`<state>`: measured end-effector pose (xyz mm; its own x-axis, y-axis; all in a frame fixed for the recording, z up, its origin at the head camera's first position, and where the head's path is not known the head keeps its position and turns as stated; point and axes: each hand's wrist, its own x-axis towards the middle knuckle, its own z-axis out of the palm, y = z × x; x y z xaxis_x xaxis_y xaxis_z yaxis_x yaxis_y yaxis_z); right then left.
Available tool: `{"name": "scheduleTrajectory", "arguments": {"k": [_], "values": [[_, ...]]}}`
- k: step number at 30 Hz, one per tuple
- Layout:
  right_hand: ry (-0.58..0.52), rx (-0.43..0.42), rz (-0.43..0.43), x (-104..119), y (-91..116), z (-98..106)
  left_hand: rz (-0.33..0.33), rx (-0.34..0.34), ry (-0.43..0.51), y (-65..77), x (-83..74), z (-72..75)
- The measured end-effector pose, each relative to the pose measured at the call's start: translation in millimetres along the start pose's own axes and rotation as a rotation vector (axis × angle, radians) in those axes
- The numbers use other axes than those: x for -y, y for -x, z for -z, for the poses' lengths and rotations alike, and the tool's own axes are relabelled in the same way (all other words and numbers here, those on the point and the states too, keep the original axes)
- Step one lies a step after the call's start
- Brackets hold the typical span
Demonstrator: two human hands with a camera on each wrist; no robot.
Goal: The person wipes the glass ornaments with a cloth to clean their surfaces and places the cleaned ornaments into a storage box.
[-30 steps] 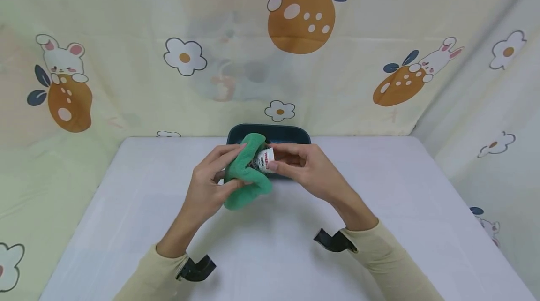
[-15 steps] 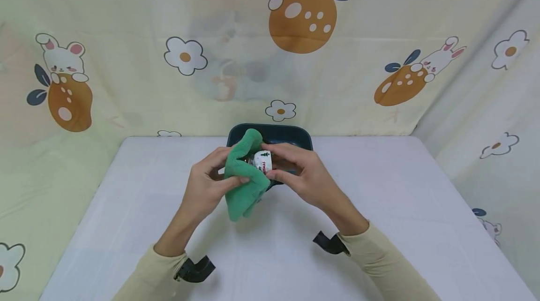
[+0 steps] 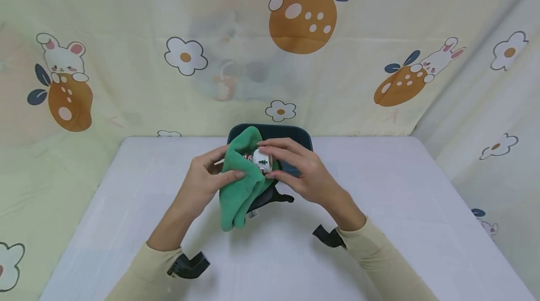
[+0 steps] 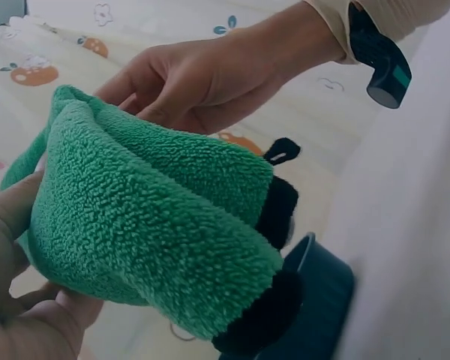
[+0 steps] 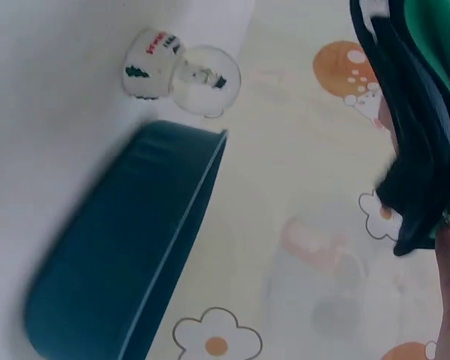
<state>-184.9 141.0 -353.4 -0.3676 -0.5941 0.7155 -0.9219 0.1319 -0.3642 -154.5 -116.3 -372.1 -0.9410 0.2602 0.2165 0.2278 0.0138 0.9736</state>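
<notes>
In the head view my left hand (image 3: 200, 184) grips a fluffy green cleaning cloth (image 3: 240, 188) with dark edging, folded around a small snow globe (image 3: 262, 160). The fingers and thumb of my right hand (image 3: 305, 174) hold the globe's white base, which bears a green tree print. The globe's clear dome is mostly hidden within the cloth. In the left wrist view the cloth (image 4: 150, 210) hangs between both hands, its black edge and loop showing. A second snow globe (image 5: 151, 67) with a white base stands beside the dark teal bin (image 5: 127, 232) in the right wrist view.
The bin's rim (image 3: 274, 128) shows behind my hands at the table's back edge. The white table (image 3: 371, 188) meets a patterned curtain (image 3: 139, 57) at the back. Black wrist devices (image 3: 190, 266) sit at both cuffs.
The snow globe has turned in my hands, so its base now shows the tree instead of red lettering. The cloth hangs lower, and its dark trim with the loop has come into view.
</notes>
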Motion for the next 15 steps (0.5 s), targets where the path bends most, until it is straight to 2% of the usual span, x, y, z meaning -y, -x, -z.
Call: {"name": "scheduleTrajectory", "arguments": {"k": [3, 6, 10, 15], "values": [[0.017, 0.016, 0.053, -1.6, -1.2, 4.4, 0.031, 0.012, 0.032, -1.1, 0.0, 1.1], [0.012, 0.008, 0.072, -1.4, -1.6, 5.9, 0.007, 0.009, 0.060, -1.1, 0.6, -0.7], [-0.039, -0.026, 0.025, 0.9, -1.3, 3.6, -0.112, -0.010, 0.026, 0.5, 1.9, -4.7], [-0.132, -0.037, -0.110, 5.4, 0.7, 1.6, -0.270, -0.035, -0.036, 2.4, 3.2, -9.4]]}}
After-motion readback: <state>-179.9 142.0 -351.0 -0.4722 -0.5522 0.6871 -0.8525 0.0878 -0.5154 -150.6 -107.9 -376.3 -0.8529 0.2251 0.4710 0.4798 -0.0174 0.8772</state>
